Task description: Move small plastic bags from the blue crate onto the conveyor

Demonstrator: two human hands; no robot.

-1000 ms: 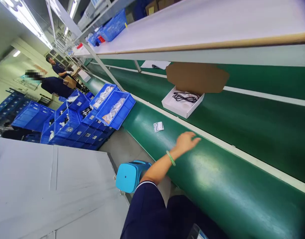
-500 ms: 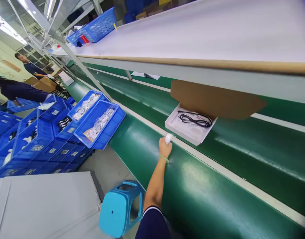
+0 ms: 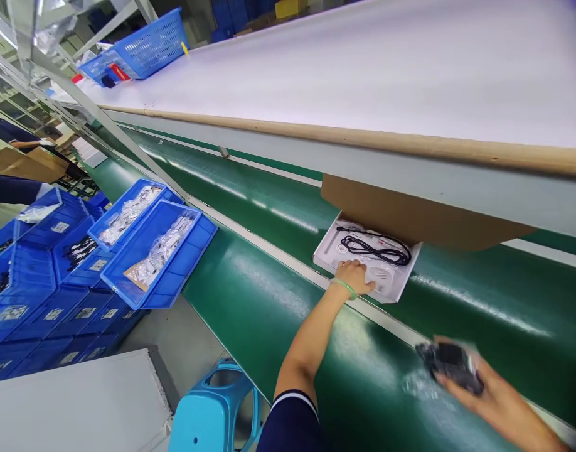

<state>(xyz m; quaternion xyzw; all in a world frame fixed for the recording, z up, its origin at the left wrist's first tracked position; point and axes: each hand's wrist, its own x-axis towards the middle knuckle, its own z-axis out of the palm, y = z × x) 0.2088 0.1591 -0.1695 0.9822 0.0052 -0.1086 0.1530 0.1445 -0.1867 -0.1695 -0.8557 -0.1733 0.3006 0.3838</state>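
My left hand [image 3: 356,276] reaches across the green conveyor belt [image 3: 264,301] and lies palm down inside an open white box [image 3: 403,290]. A coiled black cable [image 3: 377,250] lies in the box just beyond the fingers. The box's brown cardboard lid [image 3: 410,220] stands open behind it. I see nothing in the hand; what is under the palm is hidden. At the lower right, my right hand [image 3: 485,392] hovers over the belt and grips a dark object in a clear plastic bag [image 3: 450,363], which is blurred.
Blue bins [image 3: 160,251] of bagged parts stand stacked left of the belt. A light blue stool [image 3: 213,414] sits below my arm, with a grey table [image 3: 81,408] beside it. A long white shelf [image 3: 363,69] overhangs the belt. Co-workers' sleeves [image 3: 12,188] show at far left.
My left hand picked the small white packet off the belt and moved right into the white box. My right hand has come into view holding the bagged dark object.
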